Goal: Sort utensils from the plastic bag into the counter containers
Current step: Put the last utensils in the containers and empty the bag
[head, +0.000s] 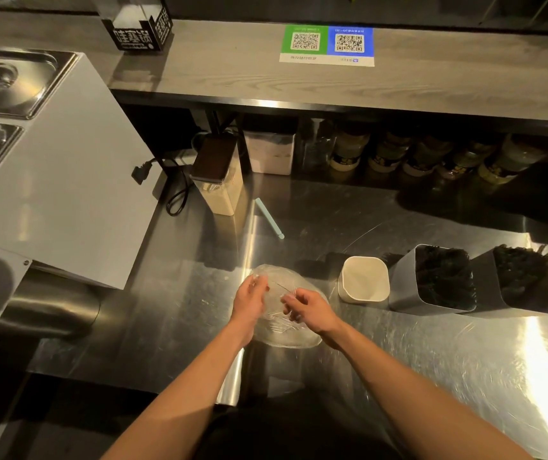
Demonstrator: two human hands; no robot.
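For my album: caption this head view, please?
Left hand and right hand hold a clear plastic bag beside a white container.

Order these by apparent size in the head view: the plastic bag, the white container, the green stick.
Largest to smallest:
1. plastic bag
2. white container
3. green stick
The stick is long but thin.

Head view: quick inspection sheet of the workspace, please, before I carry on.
Surface: steel counter, glare patches.
Job's things: plastic bag lies near the front edge; white container looks empty; middle grey container and right grey container hold dark utensils.
Clutter: pale green stick, lidded canister.
Hands: left hand and right hand pinch the bag.
Cables: black cord, plug lying free.
Surroundings: QR sign on wooden shelf; jars below.
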